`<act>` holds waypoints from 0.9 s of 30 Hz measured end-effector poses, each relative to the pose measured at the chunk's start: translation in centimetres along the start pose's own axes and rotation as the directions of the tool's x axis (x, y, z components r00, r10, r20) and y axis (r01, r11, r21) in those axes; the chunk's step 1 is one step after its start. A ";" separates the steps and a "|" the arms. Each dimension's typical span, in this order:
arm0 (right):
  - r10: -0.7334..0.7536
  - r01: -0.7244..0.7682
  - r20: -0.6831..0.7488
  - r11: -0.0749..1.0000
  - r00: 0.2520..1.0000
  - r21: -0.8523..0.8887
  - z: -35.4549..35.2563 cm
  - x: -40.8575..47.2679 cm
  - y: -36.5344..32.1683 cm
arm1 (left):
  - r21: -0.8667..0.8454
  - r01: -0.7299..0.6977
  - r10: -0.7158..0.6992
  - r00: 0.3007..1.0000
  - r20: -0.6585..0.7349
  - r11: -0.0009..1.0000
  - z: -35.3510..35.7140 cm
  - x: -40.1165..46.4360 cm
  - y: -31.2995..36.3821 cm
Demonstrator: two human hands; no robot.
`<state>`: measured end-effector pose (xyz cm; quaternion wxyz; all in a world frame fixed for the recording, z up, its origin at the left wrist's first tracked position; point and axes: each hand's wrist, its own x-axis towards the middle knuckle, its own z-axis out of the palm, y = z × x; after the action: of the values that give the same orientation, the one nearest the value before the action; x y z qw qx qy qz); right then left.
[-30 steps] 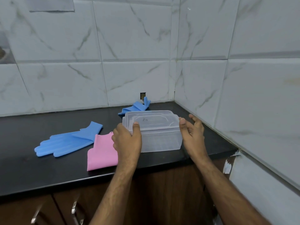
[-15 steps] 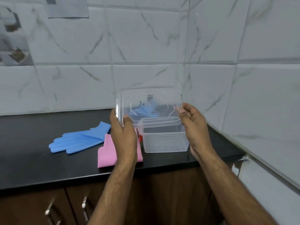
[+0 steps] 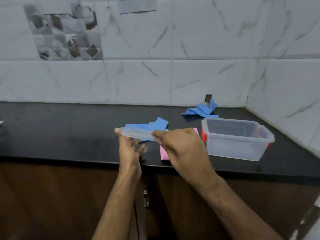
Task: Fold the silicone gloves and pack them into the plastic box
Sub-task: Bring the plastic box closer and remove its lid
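The clear plastic box [image 3: 237, 149] stands open on the black counter at the right, with red clips on its sides. Its clear lid [image 3: 136, 133] is held edge-on above the counter, left of the box. My right hand [image 3: 181, 148] pinches the lid's right end. My left hand [image 3: 129, 149] supports the left end, thumb on top and fingers spread below. A blue silicone glove [image 3: 150, 126] lies flat behind the lid. A pink glove [image 3: 164, 154] is mostly hidden under my right hand. Another blue glove [image 3: 200, 110] lies crumpled by the back wall.
The black counter [image 3: 60, 132] ends at a front edge above brown cabinet doors [image 3: 52, 201] with a metal handle [image 3: 145, 199]. Marble tile walls close the back and the right corner. A small hole in the wall [image 3: 208, 97] sits behind the far glove.
The lid has come off the box and moved left with both hands; it now lies edge-on to my view. The box stays on the counter. My view has swung left.
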<state>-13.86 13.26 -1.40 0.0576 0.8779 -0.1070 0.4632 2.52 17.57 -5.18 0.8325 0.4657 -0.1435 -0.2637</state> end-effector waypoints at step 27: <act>-0.159 0.164 -0.064 0.983 0.985 0.086 6.0 -5.9 -4.3 | 0.601 -0.415 0.593 0.796 -0.124 0.683 -6.7 -7.7 -2.2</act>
<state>-11.20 17.01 -9.66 0.0582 0.8718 -0.0127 0.4861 -1.23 25.76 -10.54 0.7158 0.6590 -0.2044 0.1073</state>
